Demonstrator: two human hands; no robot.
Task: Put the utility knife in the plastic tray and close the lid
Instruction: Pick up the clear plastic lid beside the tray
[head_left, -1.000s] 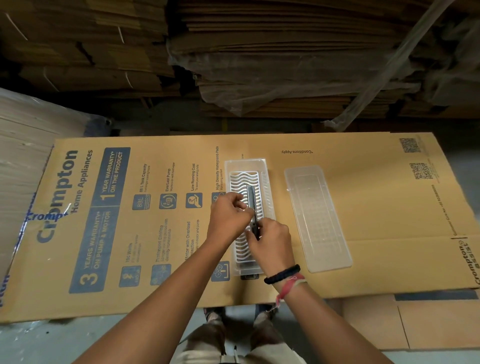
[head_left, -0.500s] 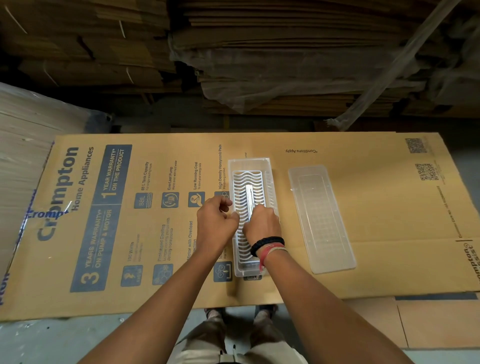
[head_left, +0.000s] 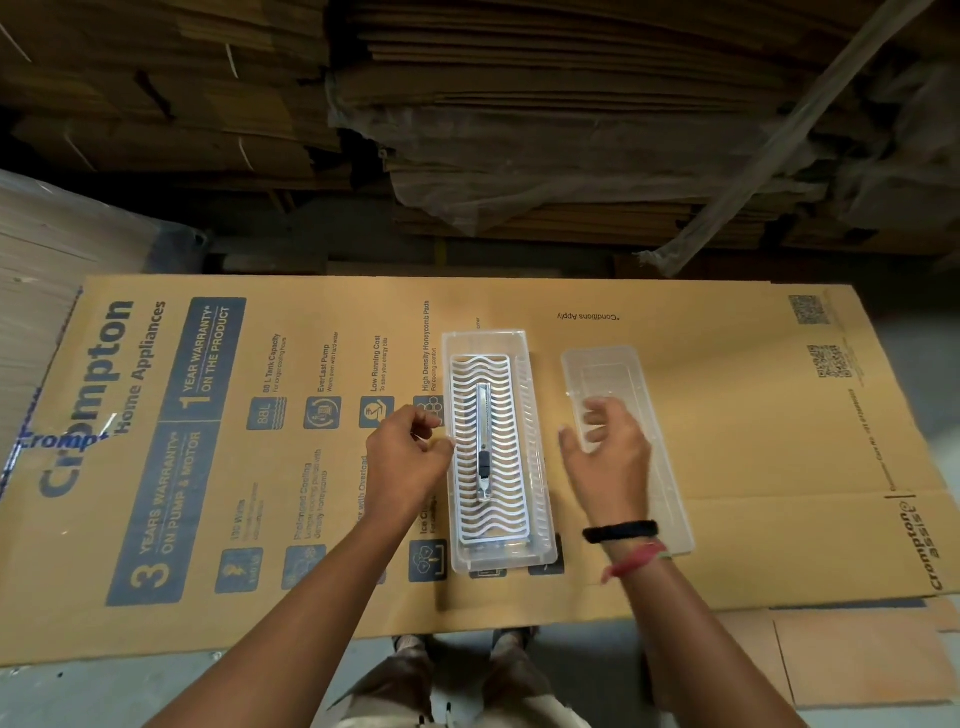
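A silver utility knife (head_left: 484, 441) lies lengthwise on the white wavy grid inside the clear plastic tray (head_left: 543, 499), which rests on a printed cardboard sheet. The clear lid (head_left: 608, 369) lies flat just right of the tray, separate from it. My left hand (head_left: 408, 465) hovers at the tray's left rim with fingers loosely curled, holding nothing. My right hand (head_left: 610, 452) is blurred, fingers spread, over the near half of the lid; whether it touches the lid is unclear.
The large flattened Crompton cardboard sheet (head_left: 234, 467) serves as the work surface. Stacks of flattened cardboard (head_left: 519, 130) fill the back, some wrapped in plastic film. A wrapped bundle (head_left: 52, 249) stands at the left. The person's legs show at the bottom.
Both hands held the knife over the tray, then set it on the grid. Now the knife lies free, my left hand has drawn left, and my right hand has moved right over the lid.
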